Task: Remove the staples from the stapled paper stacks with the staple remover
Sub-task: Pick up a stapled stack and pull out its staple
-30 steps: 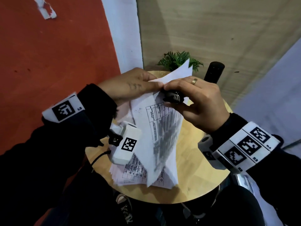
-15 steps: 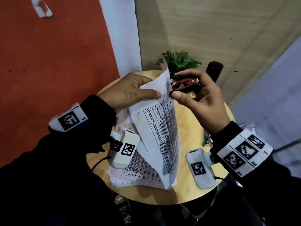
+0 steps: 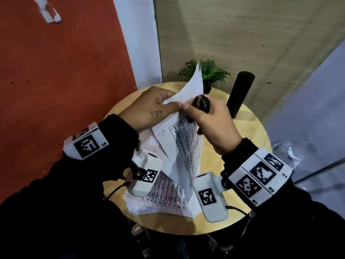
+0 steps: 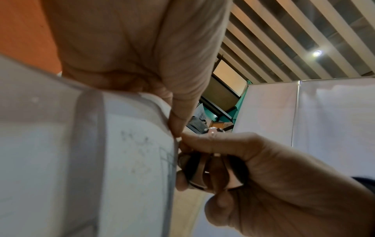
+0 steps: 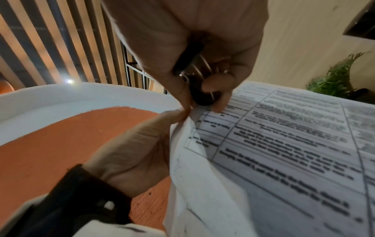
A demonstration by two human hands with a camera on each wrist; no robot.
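Observation:
A stapled stack of printed sheets (image 3: 186, 146) is lifted above the round wooden table (image 3: 248, 131). My left hand (image 3: 153, 109) pinches its top corner, thumb on the front (image 5: 174, 117). My right hand (image 3: 211, 118) grips a black staple remover (image 3: 201, 103) with metal jaws (image 4: 202, 173) and holds it against that same corner (image 5: 202, 99). The staple itself is hidden by the fingers. More printed sheets (image 3: 164, 197) lie flat on the table under the lifted stack.
A small green plant (image 3: 209, 71) stands at the table's far edge. A black cylinder (image 3: 239, 94) stands upright to its right. An orange wall is to the left, and a wood-patterned panel is behind the table.
My right hand lifted the staple remover off the corner and turned it up, then brought it back down onto the corner. The paper's top flap now stands up higher.

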